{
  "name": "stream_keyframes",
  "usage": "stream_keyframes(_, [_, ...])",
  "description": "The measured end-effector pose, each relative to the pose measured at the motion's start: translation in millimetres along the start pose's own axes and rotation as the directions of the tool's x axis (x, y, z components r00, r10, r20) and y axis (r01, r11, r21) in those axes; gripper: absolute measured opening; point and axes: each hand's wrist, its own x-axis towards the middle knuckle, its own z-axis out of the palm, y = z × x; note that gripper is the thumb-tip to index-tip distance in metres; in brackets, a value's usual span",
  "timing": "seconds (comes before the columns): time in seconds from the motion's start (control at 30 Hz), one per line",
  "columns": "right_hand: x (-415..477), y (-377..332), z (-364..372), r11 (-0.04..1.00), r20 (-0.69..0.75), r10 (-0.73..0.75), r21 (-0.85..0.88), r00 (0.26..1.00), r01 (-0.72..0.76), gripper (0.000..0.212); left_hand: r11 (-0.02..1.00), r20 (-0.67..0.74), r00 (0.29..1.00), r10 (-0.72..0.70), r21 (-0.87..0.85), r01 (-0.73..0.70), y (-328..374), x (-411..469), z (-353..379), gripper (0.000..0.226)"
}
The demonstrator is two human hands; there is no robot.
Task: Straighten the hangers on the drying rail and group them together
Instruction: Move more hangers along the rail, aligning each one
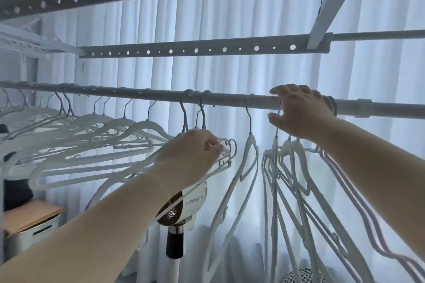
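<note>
hands apart: left hand (195, 151) grips bunched hangers (226, 145), right hand (301, 112) pinches a hook (279, 110) on the rail (230, 99); bin (43, 227) lidded.

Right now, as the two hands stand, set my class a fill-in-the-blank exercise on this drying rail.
1. The right hand curls over the ____.
2. The left hand grips white ____.
3. Between the hands, ____ hanger hangs alone.
Missing words: rail; hangers; one.
</note>
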Motion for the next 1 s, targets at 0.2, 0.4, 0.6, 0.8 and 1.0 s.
stream_keyframes(0.2, [10.7,-21.4,-2.7,0.995,-0.097,-0.093,0.017,0.991,0.095,0.051,0.983,-0.213,0.975,-0.062,0.154,0.096,-42.3,-11.3,-24.6,0.022])
stream_keyframes(0.4, [32.0,-61.5,2.2,0.966,-0.092,-0.249,0.050,0.964,0.254,0.044,0.928,-0.163,0.976,-0.144,0.320,0.191,-67.5,-19.3,-26.9,0.028])
stream_keyframes(0.6, [49.6,-92.1,19.8,0.952,0.007,-0.304,0.048,0.953,0.303,0.039,0.876,-0.052,0.987,-0.152,0.456,0.159,-80.3,-21.1,-23.2,0.023])
stream_keyframes(0.8, [66.5,-105.9,29.7,0.965,0.079,-0.263,0.035,0.962,0.261,0.031,0.904,-0.007,0.982,-0.188,0.389,0.175,-81.3,-18.7,-19.5,0.021])
stream_keyframes(1.0, [71.6,-99.8,31.4,0.979,0.004,-0.176,0.108,0.984,0.175,0.025,0.933,0.025,0.979,-0.205,0.308,0.187,-78.4,-6.6,-22.0,0.019])
